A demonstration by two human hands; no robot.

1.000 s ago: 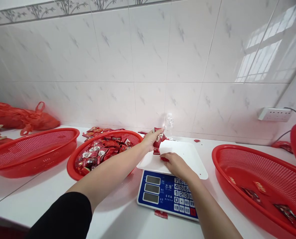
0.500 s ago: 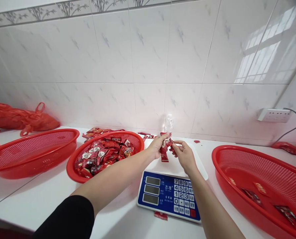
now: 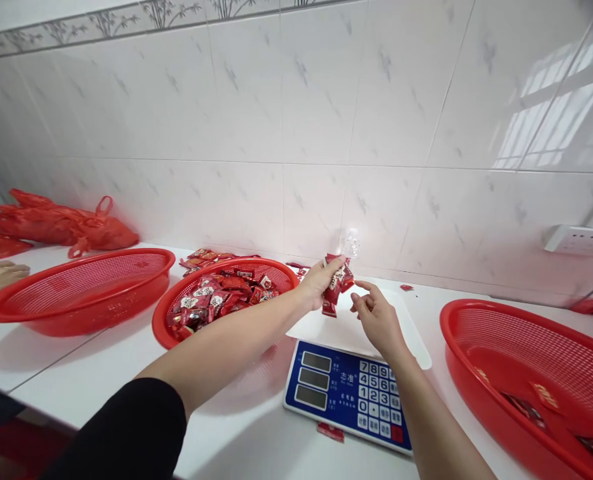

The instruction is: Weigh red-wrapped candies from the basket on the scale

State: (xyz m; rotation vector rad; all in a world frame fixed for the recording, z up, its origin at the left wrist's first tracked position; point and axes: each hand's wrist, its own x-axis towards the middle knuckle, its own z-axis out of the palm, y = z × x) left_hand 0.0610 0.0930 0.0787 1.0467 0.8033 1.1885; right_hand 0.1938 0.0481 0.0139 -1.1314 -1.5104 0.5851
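Observation:
My left hand [image 3: 320,283] is closed around a few small red snack packets [image 3: 334,288] with white lettering, held above the white pan [image 3: 316,328] of a digital scale. Just to their right is my right hand [image 3: 380,321], index finger stretched out and the other fingers loosely curled, with nothing visible in it. Below both hands lies the scale's blue keypad panel [image 3: 344,400]; its displays look blank. Left of the scale, a red oval basket [image 3: 164,323] holds many similar red packets [image 3: 216,297].
A second red basket [image 3: 141,293] stands further left, near red plastic bags [image 3: 71,223] and another person's hand [image 3: 1,277]. At right, a red basket [image 3: 469,373] contains several packets. More packets lie behind the middle basket. A clear plastic container [image 3: 351,243] stands by the tiled wall.
My right hand has come away from the packets, its fingers now apart from them. The left hand keeps its hold. The view has shifted slightly, bringing another person's hand further into sight at left.

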